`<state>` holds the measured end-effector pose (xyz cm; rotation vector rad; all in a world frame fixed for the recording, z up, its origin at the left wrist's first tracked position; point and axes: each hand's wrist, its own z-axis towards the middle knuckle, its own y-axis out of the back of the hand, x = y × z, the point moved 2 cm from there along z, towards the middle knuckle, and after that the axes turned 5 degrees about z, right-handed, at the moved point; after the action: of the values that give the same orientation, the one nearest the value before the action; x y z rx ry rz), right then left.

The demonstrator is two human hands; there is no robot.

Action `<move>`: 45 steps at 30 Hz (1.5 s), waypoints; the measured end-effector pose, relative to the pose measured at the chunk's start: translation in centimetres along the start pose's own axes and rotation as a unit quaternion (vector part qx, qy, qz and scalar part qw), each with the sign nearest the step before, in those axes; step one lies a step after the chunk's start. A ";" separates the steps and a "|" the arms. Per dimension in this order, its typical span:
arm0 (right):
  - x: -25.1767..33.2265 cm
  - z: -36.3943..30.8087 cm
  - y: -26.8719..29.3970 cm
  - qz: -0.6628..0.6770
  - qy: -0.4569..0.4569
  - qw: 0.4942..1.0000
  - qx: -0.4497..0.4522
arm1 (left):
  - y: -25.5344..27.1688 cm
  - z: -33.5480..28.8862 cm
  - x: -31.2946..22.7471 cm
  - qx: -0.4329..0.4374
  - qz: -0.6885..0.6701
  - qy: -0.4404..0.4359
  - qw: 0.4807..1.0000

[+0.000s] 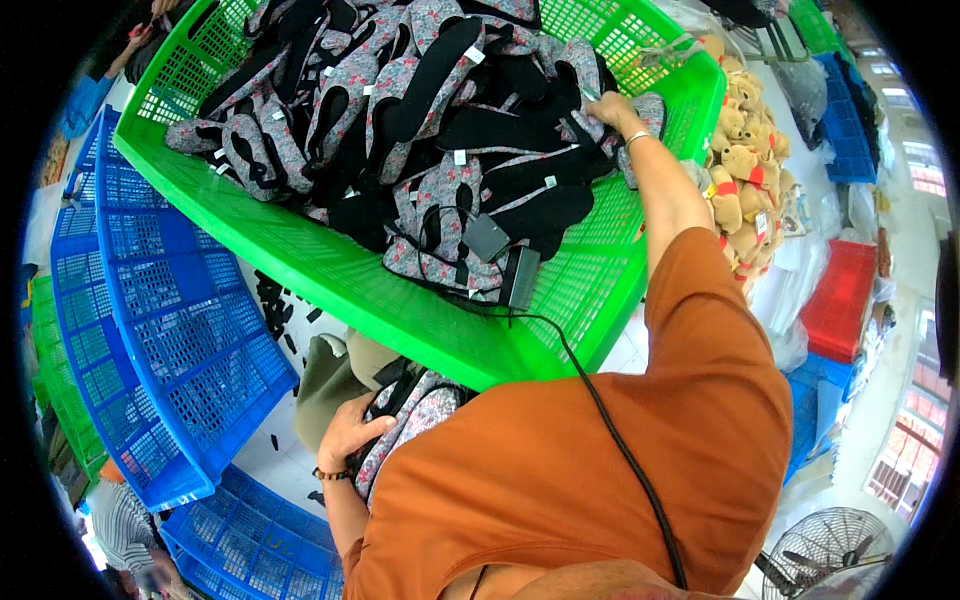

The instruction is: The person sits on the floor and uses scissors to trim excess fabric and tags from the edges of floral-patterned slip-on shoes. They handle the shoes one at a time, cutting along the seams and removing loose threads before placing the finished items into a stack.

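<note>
Right grip [611, 112] clasps slipper [577, 68] in green basket [300, 275]; left grip [352, 432] clasps others near crates [190, 330].

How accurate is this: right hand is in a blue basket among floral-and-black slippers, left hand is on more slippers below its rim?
One error: the basket is green, not blue, as the head view shows. The right hand is in it among floral-and-black slippers, and the left hand is on more slippers below its rim.
</note>
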<state>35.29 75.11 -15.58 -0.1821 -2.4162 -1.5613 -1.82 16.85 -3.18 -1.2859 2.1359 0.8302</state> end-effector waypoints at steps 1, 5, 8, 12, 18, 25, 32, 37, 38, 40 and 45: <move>1.4 -1.3 0.6 -0.001 0.014 1.000 -0.002 | 0.1 -0.2 -0.2 -0.006 0.014 0.000 1.000; 6.3 -4.3 1.0 0.095 0.108 0.988 -0.062 | 0.3 -0.7 -0.1 -0.005 0.031 0.004 0.999; 10.9 -8.1 0.4 0.127 0.104 0.986 -0.041 | 0.1 -0.9 -0.7 -0.008 0.037 0.020 0.999; 12.0 -10.5 0.9 0.152 0.116 0.980 -0.052 | -0.2 -1.6 -0.4 -0.029 0.052 0.020 0.998; 11.6 -13.3 4.4 0.168 0.198 0.943 -0.207 | -0.9 -2.2 -0.9 -0.055 0.062 0.011 0.997; 13.5 -15.9 3.3 0.259 0.323 0.892 -0.184 | -0.6 -4.6 -2.7 -0.114 0.121 -0.008 0.986; 24.4 -32.0 6.9 0.207 0.538 0.814 -0.071 | -1.1 -7.3 -2.2 -0.164 0.184 0.030 0.969; 30.2 -45.1 6.5 0.116 0.798 0.588 0.061 | -1.6 -10.8 1.0 -0.246 -0.268 -0.082 0.928; 30.4 -47.2 5.8 0.095 0.820 0.554 0.110 | -2.0 -11.3 1.2 -0.263 -0.405 -0.093 0.871; 30.8 -50.8 3.0 0.044 0.858 0.473 0.194 | -2.0 -12.9 0.4 -0.180 -0.583 -0.167 0.774; 30.7 -52.8 -4.4 -0.064 0.840 0.463 0.276 | -1.2 -12.8 2.7 -0.058 -0.377 -0.293 0.877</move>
<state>12.62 24.24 9.83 1.1199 -0.9392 -0.1763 -3.27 5.59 3.46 -1.5127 0.9941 0.8463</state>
